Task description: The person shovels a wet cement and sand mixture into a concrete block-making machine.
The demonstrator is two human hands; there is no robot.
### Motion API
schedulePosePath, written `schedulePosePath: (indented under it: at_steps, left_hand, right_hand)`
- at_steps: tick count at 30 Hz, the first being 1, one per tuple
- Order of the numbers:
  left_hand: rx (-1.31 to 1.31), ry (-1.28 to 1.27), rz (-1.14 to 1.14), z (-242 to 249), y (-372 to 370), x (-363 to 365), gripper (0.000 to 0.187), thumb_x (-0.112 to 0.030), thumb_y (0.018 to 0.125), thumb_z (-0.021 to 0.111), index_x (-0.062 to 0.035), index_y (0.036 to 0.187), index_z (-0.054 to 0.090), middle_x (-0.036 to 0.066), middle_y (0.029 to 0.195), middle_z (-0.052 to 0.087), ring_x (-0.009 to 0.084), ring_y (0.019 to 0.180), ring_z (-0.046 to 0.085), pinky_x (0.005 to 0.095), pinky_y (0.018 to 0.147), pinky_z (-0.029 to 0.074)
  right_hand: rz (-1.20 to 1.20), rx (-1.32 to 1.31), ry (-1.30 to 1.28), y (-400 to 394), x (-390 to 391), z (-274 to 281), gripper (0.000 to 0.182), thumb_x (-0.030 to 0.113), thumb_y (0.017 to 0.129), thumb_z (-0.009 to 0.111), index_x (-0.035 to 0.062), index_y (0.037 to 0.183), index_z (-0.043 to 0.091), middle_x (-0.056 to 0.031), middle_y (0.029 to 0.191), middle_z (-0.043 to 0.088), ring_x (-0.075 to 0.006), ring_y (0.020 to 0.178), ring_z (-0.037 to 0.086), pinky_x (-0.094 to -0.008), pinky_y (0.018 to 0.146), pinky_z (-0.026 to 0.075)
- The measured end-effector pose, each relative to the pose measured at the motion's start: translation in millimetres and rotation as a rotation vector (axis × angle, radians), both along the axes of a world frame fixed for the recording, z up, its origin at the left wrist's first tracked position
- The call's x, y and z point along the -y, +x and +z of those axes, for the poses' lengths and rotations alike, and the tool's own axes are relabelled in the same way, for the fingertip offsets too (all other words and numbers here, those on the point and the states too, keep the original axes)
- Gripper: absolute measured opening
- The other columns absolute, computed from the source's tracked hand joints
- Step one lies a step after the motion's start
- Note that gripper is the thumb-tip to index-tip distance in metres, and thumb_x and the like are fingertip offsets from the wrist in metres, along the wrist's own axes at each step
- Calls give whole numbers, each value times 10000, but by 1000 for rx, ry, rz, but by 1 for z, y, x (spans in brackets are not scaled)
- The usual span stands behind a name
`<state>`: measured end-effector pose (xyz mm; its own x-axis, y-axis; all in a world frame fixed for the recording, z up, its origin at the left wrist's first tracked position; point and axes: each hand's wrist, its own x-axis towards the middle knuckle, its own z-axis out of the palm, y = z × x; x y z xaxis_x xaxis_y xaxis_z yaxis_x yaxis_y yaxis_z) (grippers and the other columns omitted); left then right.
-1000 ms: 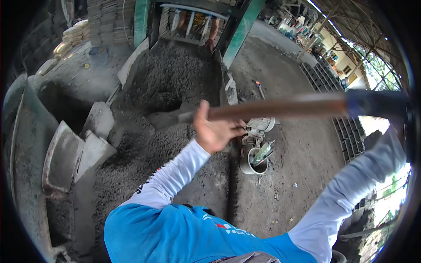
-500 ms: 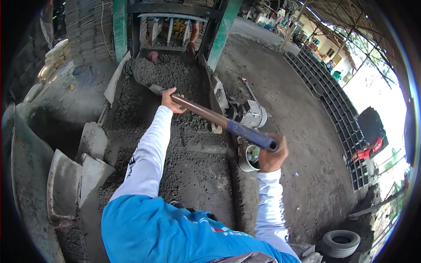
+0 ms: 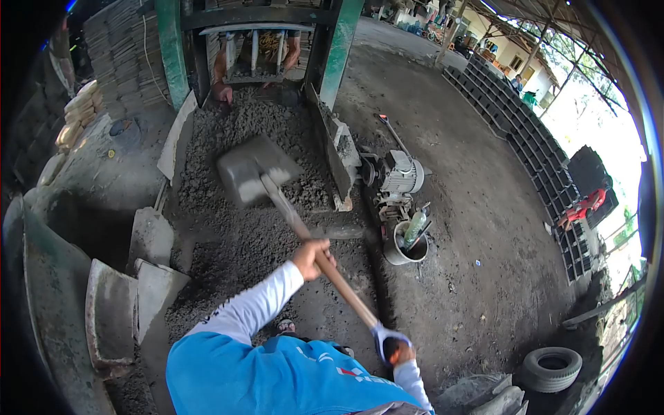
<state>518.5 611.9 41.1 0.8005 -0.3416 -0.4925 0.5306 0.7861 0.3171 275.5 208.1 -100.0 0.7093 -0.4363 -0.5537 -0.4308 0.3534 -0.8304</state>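
A flat-bladed shovel runs diagonally across the head view, its grey blade [image 3: 256, 168] over a heap of dark, crumbly mix [image 3: 259, 117]. Around the middle of the wooden shaft [image 3: 346, 287] my left hand [image 3: 312, 260] is closed. My right hand [image 3: 401, 353] grips the D-shaped handle [image 3: 389, 340] at the shaft's end, close to my right side; part of that hand is hidden behind the handle. Only a thin smear of material shows on the blade. More of the mix lies loose on the floor below the heap.
Another person's hand [image 3: 222, 92] reaches to the heap's far edge under a green-posted frame [image 3: 339, 59]. Metal side plates [image 3: 332, 149] flank the heap. To the right are a motor [image 3: 402, 173], a bucket [image 3: 404, 256] with a bottle, a tyre [image 3: 551, 369] and stacked dark blocks [image 3: 526, 149].
The shovel has been drawn back toward me, its blade now in view above the heap. Both my hands have come down and nearer my body. The other person's hands have shifted left.
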Motion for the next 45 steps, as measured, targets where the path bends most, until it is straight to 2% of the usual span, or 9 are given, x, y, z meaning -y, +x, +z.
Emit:
schedulePosePath:
  at_steps: [7,13,21,28,31,35,37,40,45]
  left_hand:
    - [4,290,-17,-4,33,-34,209,-168,803,675,-45,890,530,136,692,552,334,636,612,552,665,515]
    - [61,428,367,-3,142,-88,227,-225,825,700,-110,755,517,49,564,491,250,498,557,457,574,511]
    - [225,-31,-37,-30,-113,59,164,-229,935,572,-68,904,569,112,906,612,325,992,591,489,950,435]
    - [-128,-38,616,-95,-293,85,205,-269,887,635,-89,835,551,105,834,608,293,872,597,442,904,458]
    - [-404,-81,973,-89,-364,103,223,-293,881,640,-101,815,548,115,799,605,292,833,604,470,878,466]
    - [-499,-223,1327,-96,-450,137,265,-332,888,639,-96,814,543,91,777,603,291,809,604,499,817,495]
    - [-512,-308,1482,-96,-481,159,283,-351,887,642,-100,808,537,78,758,579,279,799,597,480,781,494]
    - [-594,-452,1640,-104,-520,190,305,-379,885,647,-103,837,526,67,781,550,259,787,580,463,729,489]
    - [-551,-519,1734,-131,-594,214,334,-384,878,657,-96,957,508,74,888,552,251,834,565,453,759,487]
  right_hand:
    - [-21,-169,311,-26,-71,42,116,108,781,672,33,860,632,-68,683,588,-200,589,592,-338,510,491]
    - [231,241,208,40,-170,162,155,189,852,649,65,916,580,-73,763,615,-183,657,603,-350,625,517]
    - [-138,-497,-187,-3,91,-23,230,193,822,601,-33,815,642,-110,651,604,-212,483,545,-355,438,443]
    - [850,-92,-534,84,147,-34,99,15,760,651,-37,834,612,-143,665,629,-256,488,590,-404,395,449]
    - [1187,-208,-238,147,94,30,290,70,802,666,-15,1049,539,-146,762,648,-244,523,623,-364,415,514]
    - [1681,651,-516,181,-12,146,337,158,817,652,-13,1104,604,-91,995,634,-165,851,608,-296,859,472]
    - [1698,739,-310,164,-66,198,234,174,815,646,1,973,650,-38,807,625,-139,775,578,-297,915,435]
    - [2068,1000,-263,129,-129,266,311,287,804,642,-5,699,622,-73,614,569,-229,618,561,-315,768,478]
    - [2403,1573,16,13,-197,331,428,447,737,704,40,678,586,-68,596,542,-254,537,523,-364,555,416]
